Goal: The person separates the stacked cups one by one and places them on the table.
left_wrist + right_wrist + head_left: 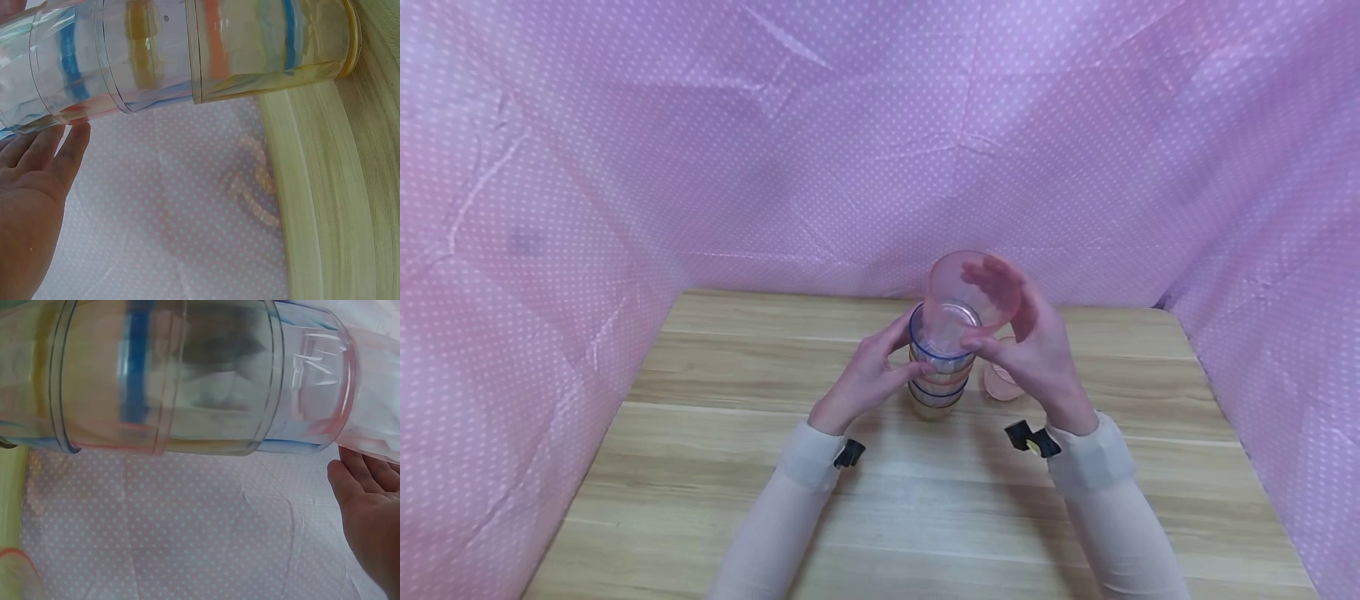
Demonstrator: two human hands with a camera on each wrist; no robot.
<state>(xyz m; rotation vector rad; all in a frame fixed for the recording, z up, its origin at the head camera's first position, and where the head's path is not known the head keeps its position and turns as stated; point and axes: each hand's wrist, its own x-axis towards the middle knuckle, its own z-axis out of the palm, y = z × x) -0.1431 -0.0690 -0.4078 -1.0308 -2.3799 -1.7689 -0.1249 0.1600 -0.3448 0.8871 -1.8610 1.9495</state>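
Note:
A stack of clear nested cups with coloured rims [938,387] stands upright on the table, its top rim blue. My left hand [876,375] grips the stack near its top, thumb in front and fingers behind. In my right hand [1037,350], a pink clear cup [951,283] is held tilted, its base inside the blue-rimmed top cup. The left wrist view shows the stack [150,56] with the left fingertips [75,134] against its side. In the right wrist view, the right hand [372,506] is at the pink cup [381,394] over the stack [219,381].
Another pink clear cup [1000,385] is on the wooden table [737,483], right of the stack and partly behind my right hand; its rim shows in the right wrist view [19,575]. Pink dotted cloth [820,167] hangs behind the table and along both sides.

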